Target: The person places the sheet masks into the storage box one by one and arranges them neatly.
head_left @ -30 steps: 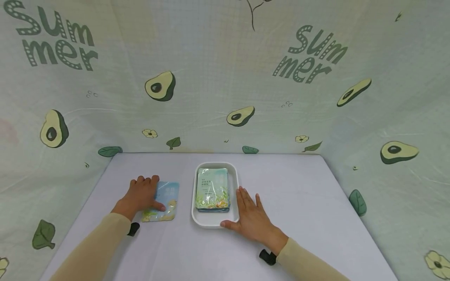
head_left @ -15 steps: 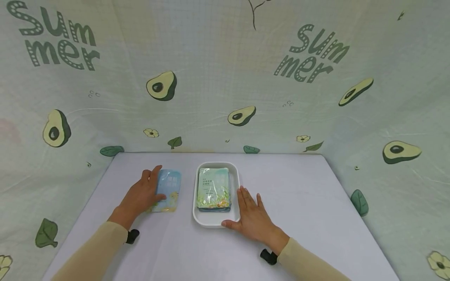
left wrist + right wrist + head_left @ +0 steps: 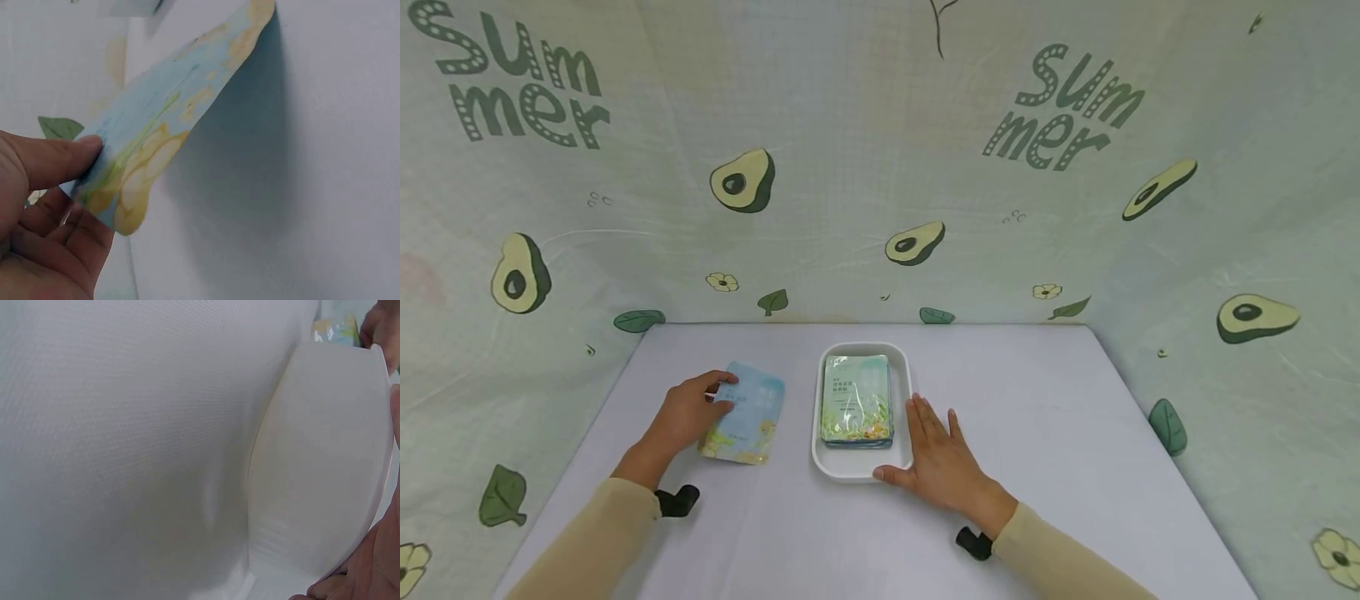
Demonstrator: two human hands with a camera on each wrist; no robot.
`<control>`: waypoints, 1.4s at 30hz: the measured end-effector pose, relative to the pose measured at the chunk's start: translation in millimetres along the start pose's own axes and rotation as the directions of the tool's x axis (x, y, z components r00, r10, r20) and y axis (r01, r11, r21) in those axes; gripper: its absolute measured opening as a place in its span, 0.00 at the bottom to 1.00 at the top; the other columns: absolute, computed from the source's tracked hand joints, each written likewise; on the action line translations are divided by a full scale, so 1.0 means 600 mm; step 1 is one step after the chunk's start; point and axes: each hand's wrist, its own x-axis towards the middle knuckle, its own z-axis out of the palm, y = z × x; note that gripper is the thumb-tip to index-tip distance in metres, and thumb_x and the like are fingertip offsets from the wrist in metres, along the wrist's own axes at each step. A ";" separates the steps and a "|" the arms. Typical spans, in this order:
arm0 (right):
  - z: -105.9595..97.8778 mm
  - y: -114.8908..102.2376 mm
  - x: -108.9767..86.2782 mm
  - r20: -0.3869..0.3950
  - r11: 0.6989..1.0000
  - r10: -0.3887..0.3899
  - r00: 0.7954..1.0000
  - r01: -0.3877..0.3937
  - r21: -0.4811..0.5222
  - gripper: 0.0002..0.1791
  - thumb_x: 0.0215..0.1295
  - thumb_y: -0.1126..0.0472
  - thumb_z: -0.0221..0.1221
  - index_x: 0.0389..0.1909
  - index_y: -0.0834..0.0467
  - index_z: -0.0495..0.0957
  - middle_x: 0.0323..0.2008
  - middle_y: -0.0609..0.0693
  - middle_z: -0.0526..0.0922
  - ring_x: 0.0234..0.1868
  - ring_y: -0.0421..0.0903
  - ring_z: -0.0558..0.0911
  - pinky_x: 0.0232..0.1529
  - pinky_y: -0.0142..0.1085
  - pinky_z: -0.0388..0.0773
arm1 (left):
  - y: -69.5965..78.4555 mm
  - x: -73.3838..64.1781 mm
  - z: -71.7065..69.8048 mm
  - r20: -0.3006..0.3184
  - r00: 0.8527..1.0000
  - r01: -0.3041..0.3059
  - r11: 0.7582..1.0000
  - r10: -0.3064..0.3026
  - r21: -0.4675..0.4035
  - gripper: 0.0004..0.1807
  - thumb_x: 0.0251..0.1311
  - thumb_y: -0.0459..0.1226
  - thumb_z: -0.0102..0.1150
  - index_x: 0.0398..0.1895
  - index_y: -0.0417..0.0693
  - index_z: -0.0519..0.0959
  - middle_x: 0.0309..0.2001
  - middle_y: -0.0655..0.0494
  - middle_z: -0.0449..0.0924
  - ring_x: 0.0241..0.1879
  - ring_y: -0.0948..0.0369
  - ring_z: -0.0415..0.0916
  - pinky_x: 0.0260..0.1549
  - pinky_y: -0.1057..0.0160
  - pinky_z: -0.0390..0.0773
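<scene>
My left hand (image 3: 673,417) pinches a flat blue packet (image 3: 751,421) by its left edge, thumb on top and fingers beneath. In the left wrist view the packet (image 3: 165,106) bends and slants over the white table, casting a shadow below it. At the middle of the table a white tray (image 3: 842,467) bears a small stack of packets (image 3: 856,396), the top one green with printed flowers. My right hand (image 3: 946,471) rests against the tray's right side, fingers straight and thumb at its near edge. The right wrist view shows the tray's outer wall (image 3: 319,456) close up.
A white-covered table (image 3: 1045,417) lies under everything, its far edge meeting a hanging cloth (image 3: 827,150) printed with avocados and leaves. Black wrist pieces (image 3: 677,502) show at both sleeves.
My left hand has gone from lying over the packet to pinching its left edge. The packet first shifted away from me, then turned and tilted. My right hand and the tray stay put.
</scene>
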 end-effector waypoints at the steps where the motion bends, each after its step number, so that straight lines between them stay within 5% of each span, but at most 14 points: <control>1: -0.001 0.000 0.000 -0.001 1.000 0.000 1.000 0.000 0.000 0.69 0.64 0.17 0.50 0.82 0.71 0.49 0.83 0.68 0.52 0.83 0.63 0.56 0.78 0.71 0.51 | -0.004 0.001 -0.001 0.007 1.000 0.006 1.000 -0.006 -0.011 0.24 0.71 0.38 0.65 0.69 0.47 0.77 0.66 0.31 0.75 0.61 0.36 0.76 0.54 0.39 0.82; 7: -0.004 -0.002 0.003 -0.005 1.000 -0.007 1.000 0.007 -0.008 0.68 0.64 0.17 0.50 0.82 0.71 0.50 0.82 0.68 0.53 0.83 0.63 0.57 0.77 0.71 0.52 | -0.007 -0.003 -0.014 0.027 0.999 0.036 0.994 -0.034 -0.103 0.30 0.71 0.41 0.67 0.73 0.49 0.73 0.68 0.33 0.72 0.62 0.37 0.76 0.55 0.41 0.82; 13: -0.008 -0.003 0.004 -0.004 1.000 -0.005 1.000 0.004 -0.014 0.68 0.64 0.17 0.51 0.82 0.71 0.50 0.82 0.68 0.53 0.83 0.63 0.58 0.77 0.71 0.52 | 0.012 -0.009 -0.028 0.027 0.999 0.048 0.962 -0.042 -0.270 0.32 0.72 0.42 0.65 0.76 0.51 0.69 0.68 0.39 0.68 0.59 0.45 0.76 0.50 0.60 0.82; 19: -0.009 -0.005 0.004 0.001 1.000 -0.003 1.000 0.003 -0.002 0.68 0.64 0.17 0.52 0.82 0.71 0.50 0.83 0.67 0.53 0.83 0.63 0.57 0.77 0.71 0.52 | 0.035 -0.014 -0.037 -0.013 1.000 0.015 0.952 -0.020 -0.306 0.32 0.74 0.43 0.65 0.77 0.52 0.67 0.68 0.40 0.68 0.59 0.45 0.76 0.45 0.71 0.80; 28: -0.006 -0.002 0.002 -0.019 1.000 -0.009 1.000 0.009 -0.014 0.68 0.64 0.17 0.52 0.81 0.72 0.51 0.82 0.69 0.54 0.82 0.64 0.58 0.77 0.71 0.53 | 0.129 -0.006 -0.052 -0.104 0.992 -0.104 0.931 0.072 -0.351 0.29 0.72 0.38 0.66 0.74 0.53 0.71 0.61 0.44 0.73 0.53 0.47 0.80 0.41 0.73 0.82; 35: -0.008 -0.002 0.001 -0.003 0.999 -0.006 1.000 0.006 -0.045 0.68 0.65 0.18 0.51 0.82 0.71 0.51 0.82 0.68 0.54 0.83 0.62 0.58 0.79 0.67 0.53 | 0.211 0.022 0.000 -0.086 0.986 -0.165 0.887 0.142 -0.432 0.27 0.70 0.33 0.67 0.70 0.53 0.75 0.57 0.45 0.76 0.47 0.49 0.81 0.41 0.68 0.83; 42: -0.009 -0.002 0.000 0.015 1.000 -0.008 1.000 0.008 -0.012 0.67 0.65 0.19 0.53 0.82 0.71 0.50 0.82 0.68 0.53 0.83 0.63 0.57 0.81 0.63 0.54 | 0.248 0.058 0.070 -0.035 0.988 -0.150 0.864 0.152 -0.480 0.25 0.69 0.34 0.68 0.68 0.55 0.77 0.55 0.48 0.76 0.45 0.53 0.81 0.42 0.63 0.83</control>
